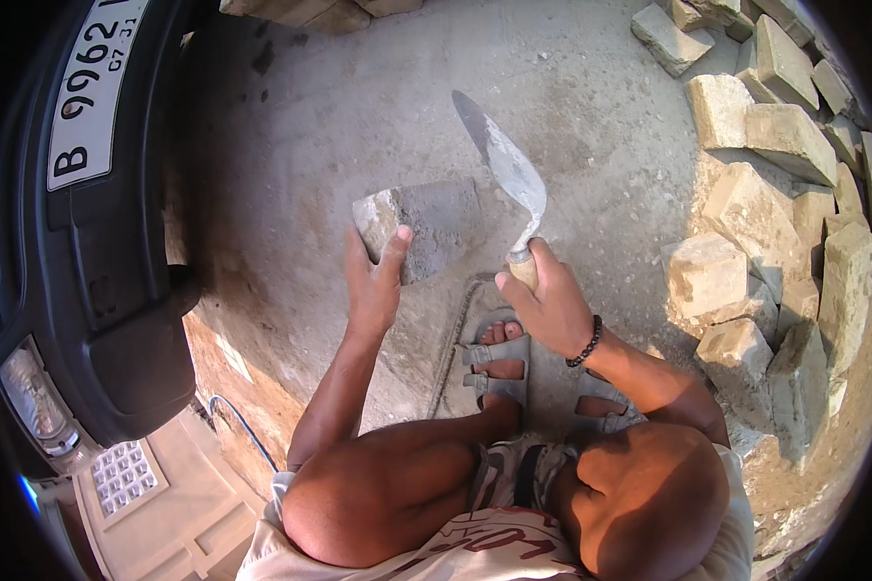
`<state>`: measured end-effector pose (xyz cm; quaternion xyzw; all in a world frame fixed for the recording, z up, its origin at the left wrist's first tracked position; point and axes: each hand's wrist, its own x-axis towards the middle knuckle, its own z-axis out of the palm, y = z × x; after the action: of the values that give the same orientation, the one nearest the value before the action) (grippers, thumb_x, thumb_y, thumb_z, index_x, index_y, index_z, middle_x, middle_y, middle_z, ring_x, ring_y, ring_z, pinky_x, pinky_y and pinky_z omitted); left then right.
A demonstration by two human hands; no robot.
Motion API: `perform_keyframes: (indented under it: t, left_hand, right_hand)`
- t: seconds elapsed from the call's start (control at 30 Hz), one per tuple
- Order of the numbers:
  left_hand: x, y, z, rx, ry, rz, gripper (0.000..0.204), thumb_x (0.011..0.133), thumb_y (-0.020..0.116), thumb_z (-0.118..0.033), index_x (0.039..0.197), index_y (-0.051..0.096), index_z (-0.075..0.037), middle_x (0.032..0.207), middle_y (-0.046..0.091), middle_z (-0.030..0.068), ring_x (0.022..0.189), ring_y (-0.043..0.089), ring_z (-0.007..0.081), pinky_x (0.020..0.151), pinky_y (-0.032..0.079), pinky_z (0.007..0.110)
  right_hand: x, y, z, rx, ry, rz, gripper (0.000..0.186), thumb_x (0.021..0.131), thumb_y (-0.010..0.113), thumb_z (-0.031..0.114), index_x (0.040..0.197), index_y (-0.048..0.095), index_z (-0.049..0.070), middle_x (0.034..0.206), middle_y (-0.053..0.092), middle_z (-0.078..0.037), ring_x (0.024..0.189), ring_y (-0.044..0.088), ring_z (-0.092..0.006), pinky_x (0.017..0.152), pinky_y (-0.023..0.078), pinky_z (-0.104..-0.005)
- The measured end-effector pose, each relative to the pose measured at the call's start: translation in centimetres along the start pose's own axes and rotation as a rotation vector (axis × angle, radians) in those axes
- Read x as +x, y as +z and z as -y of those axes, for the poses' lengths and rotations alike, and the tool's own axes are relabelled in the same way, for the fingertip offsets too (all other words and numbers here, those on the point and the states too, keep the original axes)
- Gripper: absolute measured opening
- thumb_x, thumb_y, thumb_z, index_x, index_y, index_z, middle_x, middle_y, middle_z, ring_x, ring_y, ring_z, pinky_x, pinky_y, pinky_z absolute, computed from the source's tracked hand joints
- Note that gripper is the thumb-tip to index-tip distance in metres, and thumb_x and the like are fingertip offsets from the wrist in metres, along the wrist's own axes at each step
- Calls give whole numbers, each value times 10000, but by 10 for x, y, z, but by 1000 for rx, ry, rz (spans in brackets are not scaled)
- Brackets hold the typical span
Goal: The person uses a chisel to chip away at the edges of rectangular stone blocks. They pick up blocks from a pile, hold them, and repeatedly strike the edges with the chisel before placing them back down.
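Note:
My left hand (376, 281) is closed round the near left end of a grey paving block (441, 225), thumb on top and fingers down its left side. The block's left end is paler and rough, and its long face looks crusted. In my right hand (552, 300) is a pointed trowel (513, 174), gripped by its short wooden handle (522, 269). The trowel blade points up and away to the left, smeared with whitish residue, a little right of the block and apart from it. A dark bead bracelet circles my right wrist.
A heap of loose paving blocks (790, 145) lies along the right. To the left juts a vehicle's black bumper (116, 290) with a number plate (95, 92). More blocks (305, 10) lie at the far edge. A sandalled foot (499, 358) is below my hands on the concrete ground (329, 107).

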<state>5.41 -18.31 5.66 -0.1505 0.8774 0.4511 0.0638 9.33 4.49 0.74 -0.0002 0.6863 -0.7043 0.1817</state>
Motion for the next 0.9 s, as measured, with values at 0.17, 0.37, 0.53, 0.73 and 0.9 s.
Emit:
perform_keyframes:
  t: [0.17,0.37,0.53,0.73,0.9]
  left_hand:
    - [-6,13,3,-126,-107,-40,693,971,542,-519,1363,356,22,1282,509,216,1153,589,294,804,595,426]
    - [-14,6,1,-111,-159,-64,731,979,502,-548,1399,298,15,1322,459,248,1185,575,334,736,625,431]
    - [-11,14,11,-125,-92,-132,716,981,550,-503,1383,317,41,1299,465,252,1155,551,313,888,532,428]
    - [4,-4,-2,63,-43,-59,664,918,686,-335,1340,387,82,1254,544,250,1144,556,288,1008,426,407]
    - [17,-14,-17,158,-83,2,718,825,741,-272,1311,384,118,1175,588,276,1075,613,334,938,476,406]
  right_hand:
    - [-26,29,-18,-89,-50,120,367,933,598,238,1119,486,-59,741,641,-238,696,661,-417,657,509,-466]
    - [15,12,-85,-217,102,59,388,932,599,254,1121,498,-69,817,657,-261,781,668,-449,687,503,-500]
    - [-28,34,-40,-37,-12,148,352,937,607,211,1132,507,-64,791,676,-229,742,700,-378,630,530,-437]
    - [-20,26,-51,-131,145,203,391,938,597,260,1147,512,-60,791,681,-255,753,696,-415,698,532,-491]
    - [-35,4,-53,-203,107,117,426,928,611,280,1169,518,-60,849,681,-271,832,688,-431,721,524,-477]
